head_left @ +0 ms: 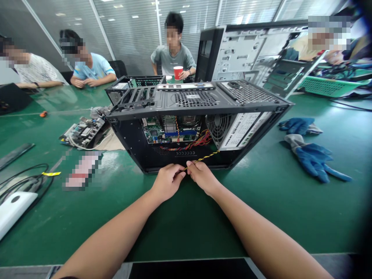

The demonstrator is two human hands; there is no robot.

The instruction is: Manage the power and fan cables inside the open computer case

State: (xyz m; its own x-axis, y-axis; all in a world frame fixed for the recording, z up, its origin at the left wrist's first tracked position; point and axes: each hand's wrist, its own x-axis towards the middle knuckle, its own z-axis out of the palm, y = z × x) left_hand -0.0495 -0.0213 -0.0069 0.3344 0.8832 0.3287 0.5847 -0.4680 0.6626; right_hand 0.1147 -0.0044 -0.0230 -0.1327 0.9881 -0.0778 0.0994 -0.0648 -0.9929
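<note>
In the head view an open computer case [136,153] lies in front of me on the green table. From its power supply [242,130] runs a twisted yellow-and-black cable [209,155], which passes into my fingers. My left hand [169,180] pinches the cable near its end, and my right hand [200,174] grips it just beside. Whatever sits at the cable's tip is hidden by the fingers. Inside the case a green motherboard [154,133] shows, with a bundle of coloured wires [193,145] below it and a fan grille [217,126] to its right.
Blue-grey work gloves [310,155] lie at right. Loose computer parts [85,130], a pixelated flat item [83,170], and a white device [17,211] with black cables are at left. Behind stand another case [238,54] and a green basket [328,87]. Several people sit around; one holds a red cup [178,72].
</note>
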